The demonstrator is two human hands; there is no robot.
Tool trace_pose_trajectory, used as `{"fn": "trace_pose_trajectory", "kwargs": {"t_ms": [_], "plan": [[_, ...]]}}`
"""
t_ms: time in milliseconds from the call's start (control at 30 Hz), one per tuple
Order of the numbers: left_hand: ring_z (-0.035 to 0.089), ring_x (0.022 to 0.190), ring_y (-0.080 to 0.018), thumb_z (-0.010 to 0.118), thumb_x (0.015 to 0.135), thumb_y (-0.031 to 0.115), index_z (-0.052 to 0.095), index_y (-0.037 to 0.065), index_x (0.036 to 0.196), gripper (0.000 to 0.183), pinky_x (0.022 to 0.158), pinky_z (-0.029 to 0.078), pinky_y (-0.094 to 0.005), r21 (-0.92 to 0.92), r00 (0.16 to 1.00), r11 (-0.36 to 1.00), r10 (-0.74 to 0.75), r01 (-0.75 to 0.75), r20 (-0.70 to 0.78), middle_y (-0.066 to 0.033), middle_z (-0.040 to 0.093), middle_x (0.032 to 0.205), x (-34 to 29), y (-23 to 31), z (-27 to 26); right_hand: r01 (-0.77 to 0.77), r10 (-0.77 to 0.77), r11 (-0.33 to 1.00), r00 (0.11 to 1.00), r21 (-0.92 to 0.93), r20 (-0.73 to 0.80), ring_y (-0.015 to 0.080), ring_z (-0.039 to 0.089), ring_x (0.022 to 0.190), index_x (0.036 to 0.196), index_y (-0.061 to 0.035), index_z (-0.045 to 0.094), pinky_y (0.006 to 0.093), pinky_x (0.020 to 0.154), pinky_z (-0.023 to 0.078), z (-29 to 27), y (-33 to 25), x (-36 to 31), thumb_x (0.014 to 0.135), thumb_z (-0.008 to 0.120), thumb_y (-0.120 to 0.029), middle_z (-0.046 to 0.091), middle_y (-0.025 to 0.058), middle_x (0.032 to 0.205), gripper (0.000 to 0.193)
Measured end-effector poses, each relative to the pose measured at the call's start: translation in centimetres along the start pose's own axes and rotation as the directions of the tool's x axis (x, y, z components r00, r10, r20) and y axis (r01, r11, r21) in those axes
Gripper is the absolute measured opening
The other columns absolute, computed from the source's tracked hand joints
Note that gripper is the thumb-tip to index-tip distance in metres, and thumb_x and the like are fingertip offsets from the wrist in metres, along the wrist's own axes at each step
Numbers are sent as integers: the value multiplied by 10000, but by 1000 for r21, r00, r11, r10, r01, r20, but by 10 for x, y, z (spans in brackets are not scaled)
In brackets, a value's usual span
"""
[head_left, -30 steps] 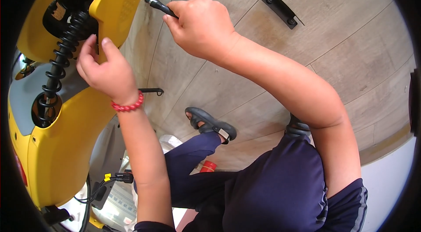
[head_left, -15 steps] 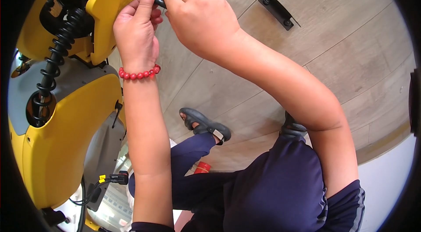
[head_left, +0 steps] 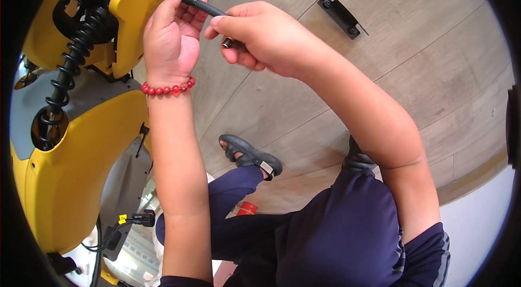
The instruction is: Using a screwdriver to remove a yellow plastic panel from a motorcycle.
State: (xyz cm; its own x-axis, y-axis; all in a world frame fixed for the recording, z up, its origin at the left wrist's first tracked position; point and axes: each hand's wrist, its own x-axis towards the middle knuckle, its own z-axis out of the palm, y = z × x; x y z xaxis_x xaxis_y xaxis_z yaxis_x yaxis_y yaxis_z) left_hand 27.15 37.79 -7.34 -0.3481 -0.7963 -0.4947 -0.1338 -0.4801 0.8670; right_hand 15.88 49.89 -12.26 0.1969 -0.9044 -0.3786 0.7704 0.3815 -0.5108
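Observation:
A screwdriver [head_left: 203,5] with a black knurled handle and a metal shaft slants up to the left. Its tip reaches a hole in the edge of the yellow body panel [head_left: 127,7]. My left hand [head_left: 175,32] steadies the front of the tool, with the thumb at the shaft and the fingers curled loosely behind it. At the handle's rear end, thumb and index finger of my right hand [head_left: 255,32] pinch it. A small metal socket-like end [head_left: 228,43] shows under the right fingers; whether it belongs to the screwdriver I cannot tell.
A black coil-spring shock absorber [head_left: 73,70] stands left of my hands, above a lower yellow fender [head_left: 81,167]. A black bracket [head_left: 340,16] lies on the tiled floor. Cables with a black connector [head_left: 143,218] hang lower left. A red object [head_left: 247,208] sits near my foot.
My right hand has shifted down and right along the handle and turned, baring more of the handle and the metal end. My left fingers have loosened and opened somewhat.

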Motion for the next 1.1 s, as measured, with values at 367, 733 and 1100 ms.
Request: {"fn": "trace_pose_trajectory", "kwargs": {"t_ms": [367,733,1100], "plan": [[642,866,-203,593,922,96,543,-28,1139,255,792,535,-330,1,987,999,35,-36,158,-118,641,981,0,1,-2,93,-57,877,994,471,-90,206,640,624,1024,46,568,350,554,532,-12,6,-1,895,596,-328,633,123,696,396],[621,798,-172,586,917,68,524,-31,1178,286,797,526,-314,39,988,999,-9,3,154,-96,636,968,8,-8,-2,352,-705,325,708,-878,23,311,644,745,1087,34,524,396,658,521,-9,13,3,900,588,-236,634,205,875,335],[602,899,-154,560,946,122,524,-25,1209,303,807,491,-272,23,966,1000,-12,6,259,-77,623,1028,3,-1,-8,292,-337,839,941,-459,-16,266,629,725,1098,37,493,379,668,533,5,13,12,926,548,-236,615,162,894,327]]}}
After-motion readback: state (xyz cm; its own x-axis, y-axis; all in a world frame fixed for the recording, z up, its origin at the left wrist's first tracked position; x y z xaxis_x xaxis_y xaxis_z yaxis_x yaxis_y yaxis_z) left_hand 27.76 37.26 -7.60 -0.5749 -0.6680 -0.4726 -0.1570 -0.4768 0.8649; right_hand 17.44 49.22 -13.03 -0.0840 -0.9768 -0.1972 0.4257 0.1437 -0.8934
